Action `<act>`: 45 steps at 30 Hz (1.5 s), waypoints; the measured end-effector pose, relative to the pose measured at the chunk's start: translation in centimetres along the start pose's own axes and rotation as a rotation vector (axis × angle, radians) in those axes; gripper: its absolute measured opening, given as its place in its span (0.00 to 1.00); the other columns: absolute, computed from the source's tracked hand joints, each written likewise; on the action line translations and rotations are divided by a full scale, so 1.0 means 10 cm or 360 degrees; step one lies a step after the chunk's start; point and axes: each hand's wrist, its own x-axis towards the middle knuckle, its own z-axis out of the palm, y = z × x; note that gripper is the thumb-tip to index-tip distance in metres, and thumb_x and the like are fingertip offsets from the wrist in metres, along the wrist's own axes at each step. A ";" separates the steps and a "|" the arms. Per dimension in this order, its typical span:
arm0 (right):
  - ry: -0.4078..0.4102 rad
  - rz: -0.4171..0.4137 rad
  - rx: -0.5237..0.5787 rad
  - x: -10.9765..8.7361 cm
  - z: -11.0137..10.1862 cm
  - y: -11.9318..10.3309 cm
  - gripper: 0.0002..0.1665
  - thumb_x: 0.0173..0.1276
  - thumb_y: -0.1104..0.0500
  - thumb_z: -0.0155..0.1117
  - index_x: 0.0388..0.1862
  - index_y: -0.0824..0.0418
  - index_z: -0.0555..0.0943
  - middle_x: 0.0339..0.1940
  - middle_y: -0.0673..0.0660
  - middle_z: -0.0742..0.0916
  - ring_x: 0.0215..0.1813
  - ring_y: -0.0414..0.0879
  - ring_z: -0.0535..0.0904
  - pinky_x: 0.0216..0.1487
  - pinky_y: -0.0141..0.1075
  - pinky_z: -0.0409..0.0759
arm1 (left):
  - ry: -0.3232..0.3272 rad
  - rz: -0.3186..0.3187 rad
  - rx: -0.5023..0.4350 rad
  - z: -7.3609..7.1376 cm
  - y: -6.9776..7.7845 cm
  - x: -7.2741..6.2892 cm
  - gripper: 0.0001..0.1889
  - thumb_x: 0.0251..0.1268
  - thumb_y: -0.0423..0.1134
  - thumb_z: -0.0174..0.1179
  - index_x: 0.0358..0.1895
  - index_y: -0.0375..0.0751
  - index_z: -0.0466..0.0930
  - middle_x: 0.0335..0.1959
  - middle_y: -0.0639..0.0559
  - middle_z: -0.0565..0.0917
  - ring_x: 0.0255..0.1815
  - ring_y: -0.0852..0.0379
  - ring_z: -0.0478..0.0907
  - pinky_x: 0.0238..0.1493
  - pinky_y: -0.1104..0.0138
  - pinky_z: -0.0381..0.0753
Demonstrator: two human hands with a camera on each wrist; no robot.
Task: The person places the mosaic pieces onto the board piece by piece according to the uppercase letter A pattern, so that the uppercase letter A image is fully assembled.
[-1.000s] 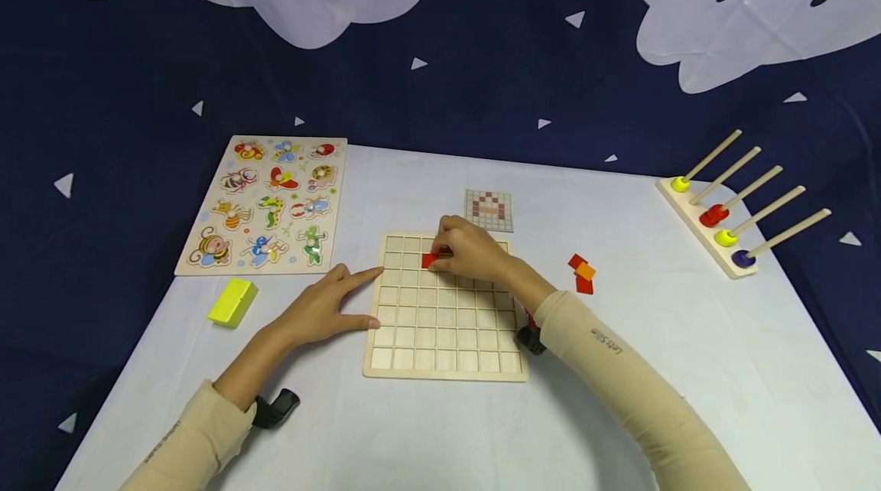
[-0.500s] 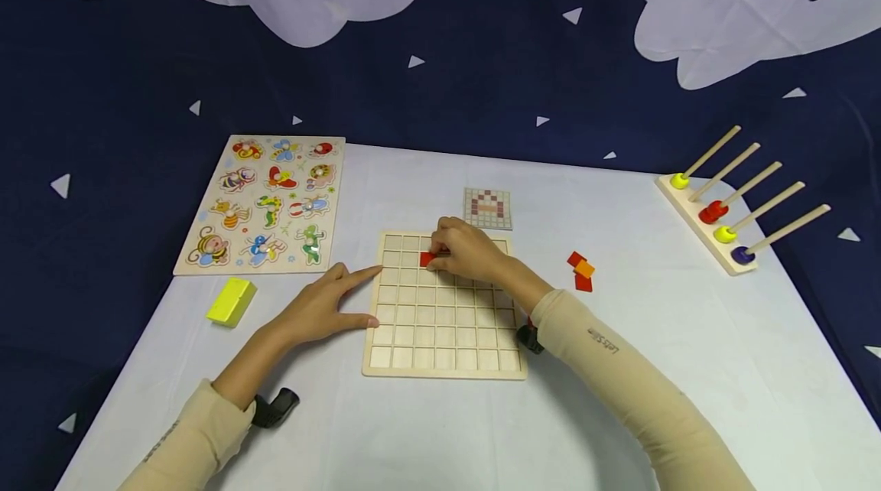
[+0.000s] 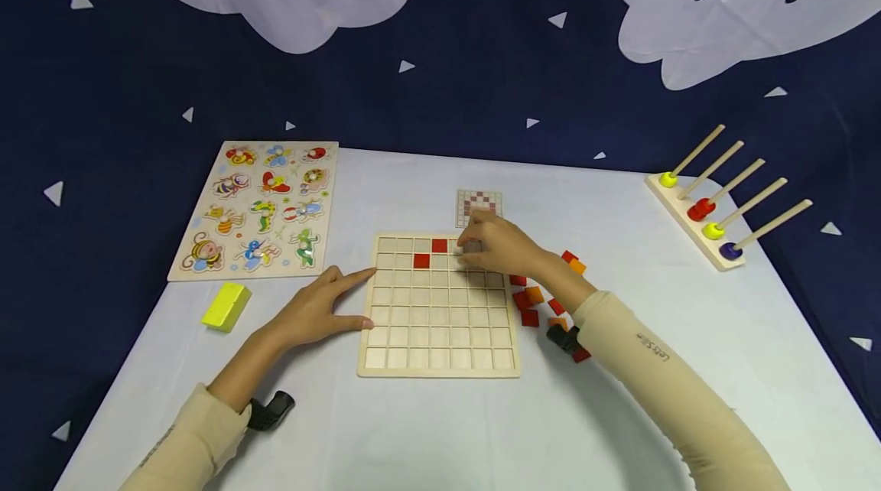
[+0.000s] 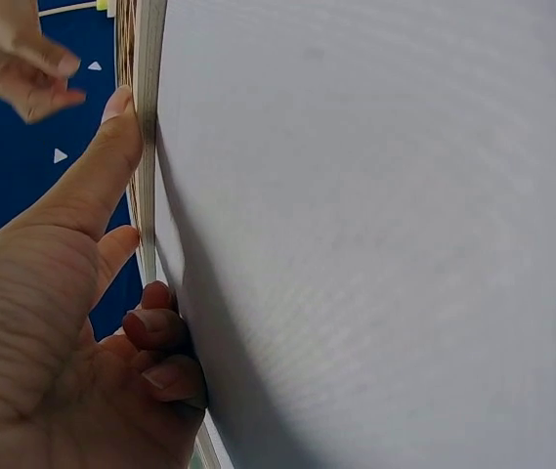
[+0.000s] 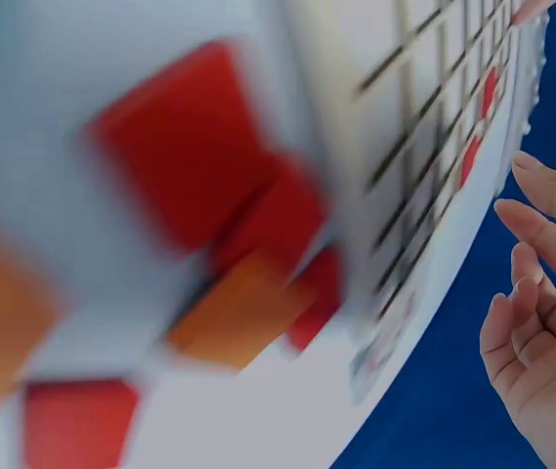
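A wooden grid board [image 3: 437, 373] lies on the white table, with two red square tiles [image 3: 421, 261] in its upper cells, diagonal to each other. My left hand [image 3: 313, 313] touches the board's left edge with thumb and index finger stretched out; in the left wrist view the other fingers [image 4: 165, 376] are bent against the table. Over the board's upper right part hovers my right hand [image 3: 508, 246], its fingers loosely bent. In the right wrist view, nothing shows between the right hand's fingers [image 5: 532, 230]. A small pattern card [image 3: 478, 197] behind the board is partly covered by that hand.
Loose red and orange tiles [image 3: 530, 318] lie right of the board, partly under the right forearm. A picture puzzle [image 3: 249, 212] and a yellow block [image 3: 226, 307] are at the left. A peg stand with beads [image 3: 695, 223] stands at the far right.
My right hand has left the red tile it was on and shifted right, uncovering a second red tile and more loose tiles. The left hand stays at the board's edge.
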 end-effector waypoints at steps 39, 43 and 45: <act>0.0012 0.0191 -0.0142 -0.75 0.01 0.46 0.13 0.57 0.59 0.77 0.39 0.64 0.89 0.34 0.53 0.78 0.42 0.47 0.73 0.47 0.42 0.76 | 0.0008 0.0018 0.0014 0.00 -0.01 -0.02 0.45 0.51 0.57 0.74 0.75 0.54 0.66 0.33 0.51 0.65 0.28 0.58 0.58 0.29 0.67 0.60; 0.0026 0.0163 -0.0149 -0.74 -0.01 0.47 0.13 0.57 0.58 0.78 0.38 0.64 0.89 0.34 0.53 0.78 0.42 0.47 0.72 0.47 0.42 0.76 | 0.0004 0.0016 0.0004 0.00 -0.01 -0.01 0.45 0.51 0.57 0.74 0.75 0.54 0.66 0.34 0.51 0.65 0.28 0.58 0.58 0.29 0.67 0.61; 0.0042 0.0158 -0.0159 -0.73 -0.03 0.47 0.14 0.56 0.57 0.78 0.38 0.64 0.89 0.35 0.53 0.78 0.42 0.46 0.72 0.47 0.42 0.76 | 0.0001 0.0015 -0.0001 0.00 -0.01 -0.01 0.45 0.51 0.57 0.74 0.75 0.54 0.66 0.34 0.51 0.66 0.28 0.58 0.58 0.29 0.67 0.61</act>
